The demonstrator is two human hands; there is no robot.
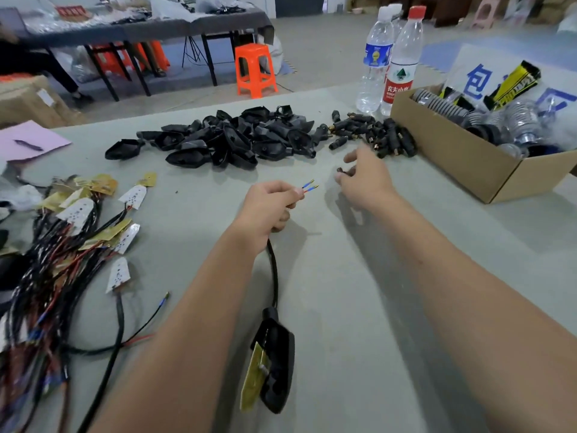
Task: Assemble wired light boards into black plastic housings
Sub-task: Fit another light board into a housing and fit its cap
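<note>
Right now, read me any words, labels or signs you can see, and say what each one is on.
"农夫山泉": red-label bottle.
"包": blue character on the white sign; its other characters are hidden.
Blue-label bottle: print too small to read.
Yellow-black packet: lettering blurred.
Red sign on the far table: blurred.

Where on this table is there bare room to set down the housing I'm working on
Bare table lies right of the wired housing, below the cardboard box. Another open strip runs between the housing pile and the left hand. The left edge is crowded with wired boards.
</note>
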